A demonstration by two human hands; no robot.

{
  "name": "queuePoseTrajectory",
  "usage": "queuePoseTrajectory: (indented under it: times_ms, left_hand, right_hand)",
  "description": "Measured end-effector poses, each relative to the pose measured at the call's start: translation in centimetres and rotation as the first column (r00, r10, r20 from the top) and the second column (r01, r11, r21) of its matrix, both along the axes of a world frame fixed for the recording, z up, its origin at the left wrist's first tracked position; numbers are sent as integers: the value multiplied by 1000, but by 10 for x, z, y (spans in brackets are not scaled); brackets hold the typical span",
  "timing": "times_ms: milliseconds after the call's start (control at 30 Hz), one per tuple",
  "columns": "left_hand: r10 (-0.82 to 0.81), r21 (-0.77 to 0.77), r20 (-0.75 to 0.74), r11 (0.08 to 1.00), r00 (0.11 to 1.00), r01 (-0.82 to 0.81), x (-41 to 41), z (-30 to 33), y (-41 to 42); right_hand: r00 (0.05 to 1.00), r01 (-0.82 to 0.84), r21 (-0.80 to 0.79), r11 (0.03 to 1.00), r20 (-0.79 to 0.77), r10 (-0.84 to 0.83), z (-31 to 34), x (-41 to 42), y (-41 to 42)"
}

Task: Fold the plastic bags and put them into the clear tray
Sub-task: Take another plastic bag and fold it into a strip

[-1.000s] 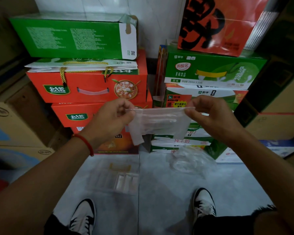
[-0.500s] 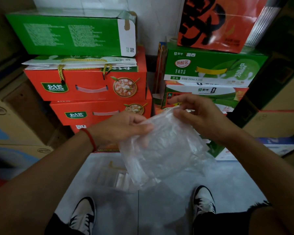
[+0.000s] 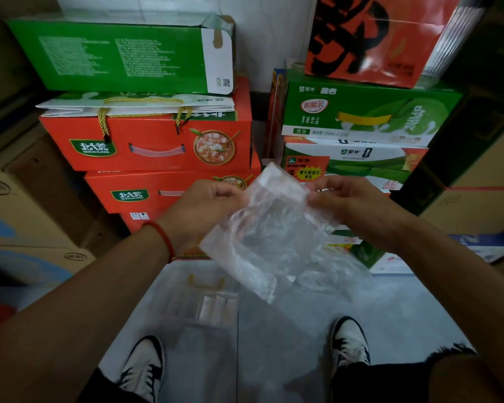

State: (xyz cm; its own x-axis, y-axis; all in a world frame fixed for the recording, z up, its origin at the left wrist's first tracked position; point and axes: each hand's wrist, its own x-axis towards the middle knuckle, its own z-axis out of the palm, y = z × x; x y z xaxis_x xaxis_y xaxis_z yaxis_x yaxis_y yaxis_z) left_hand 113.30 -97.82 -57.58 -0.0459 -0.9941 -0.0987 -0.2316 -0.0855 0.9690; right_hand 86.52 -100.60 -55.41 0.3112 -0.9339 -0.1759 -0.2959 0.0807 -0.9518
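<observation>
- We hold one clear plastic bag up between both hands, above the floor and in front of the stacked cartons.
- Our left hand pinches the bag's left edge with curled fingers; our right hand pinches the right edge the same way. Neither hand holds anything else.
- The step in hand looks like squaring up the bag for a fold. To do it well, we judge we should pull the two pinched edges taut and level so the film flattens, then bring edge to edge and press the crease before it springs back.
- The bag is thin, see-through and wrinkled, hanging tilted, with its lower corner drooping below our hands; such film will likely slip and trap air, so a firm pinch helps.
- The clear tray lies on the floor below our left hand, between our shoes, with a few pale folded pieces in it, blurred.
- A loose heap of more plastic bags lies on the floor below our right hand.
</observation>
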Motion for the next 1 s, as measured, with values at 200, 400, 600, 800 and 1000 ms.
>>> queuePoseTrajectory:
  times_ms: [200,400,600,800,1000]
  left_hand:
    - [344,113,-293,939,892,-325,-11,-5,2]
    - [413,14,-283,904,866,-427,-12,-9,3]
    - [234,-51,-299,964,925,-260,-8,2,6]
    - [235,-145,-222,952,946,-270,-9,-1,12]
    - [228,-227,-183,937,956,-267,-12,1,17]
  right_hand:
    - [978,33,166,986,197,-66,-9,8,2]
    - [981,131,-73,989,151,-119,-9,15,3]
    - [967,177,-147,973,211,-144,-4,11,1]
    - [986,111,-196,974,144,-83,-7,7,-1]
    - [992,104,-328,939,-33,-121,-9,5,-4]
